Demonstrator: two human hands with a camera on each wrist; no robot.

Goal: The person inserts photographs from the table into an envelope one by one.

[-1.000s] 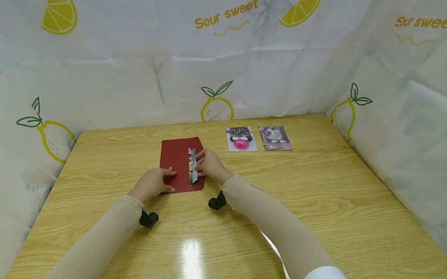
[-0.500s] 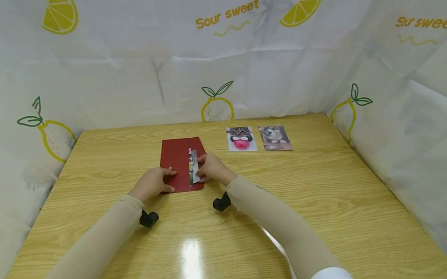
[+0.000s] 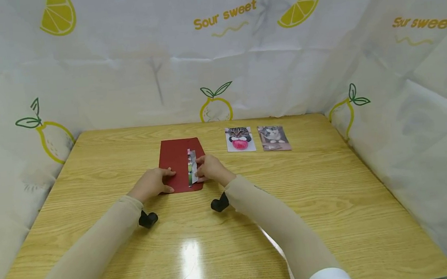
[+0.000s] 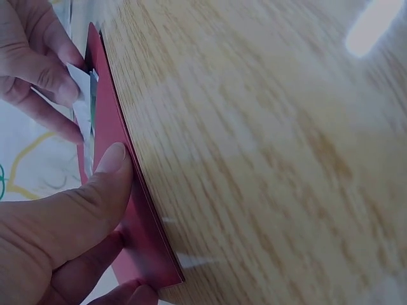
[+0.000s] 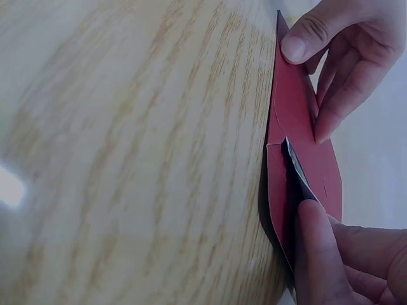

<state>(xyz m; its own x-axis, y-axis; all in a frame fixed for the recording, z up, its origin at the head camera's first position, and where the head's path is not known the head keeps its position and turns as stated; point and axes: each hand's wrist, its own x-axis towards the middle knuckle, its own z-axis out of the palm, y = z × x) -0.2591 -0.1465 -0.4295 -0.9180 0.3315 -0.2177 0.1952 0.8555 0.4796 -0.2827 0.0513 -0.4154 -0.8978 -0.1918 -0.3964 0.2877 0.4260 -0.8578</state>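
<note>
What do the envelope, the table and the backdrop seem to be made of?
Envelope: probably stiff paper or thin card, smooth and fairly matt, judging by its thin edges and crisp folds.
Table: wood-look, either veneer or printed laminate; it shows streaky grain, and a bright reflection suggests a glossy coat.
Backdrop: thin fabric or plastic sheet, hard to say which; it's creased and looks matt.

Open table (image 3: 354, 198) stretches right of the right sleeve (image 3: 284, 228) — a narrower patch lies between it and the left sleeve (image 3: 93, 251). The left hand (image 3: 150, 182) blocks the red envelope's (image 3: 173, 155) left edge; the right hand (image 3: 213, 169) and a jutting card (image 3: 192, 169) obstruct its right part.
</note>
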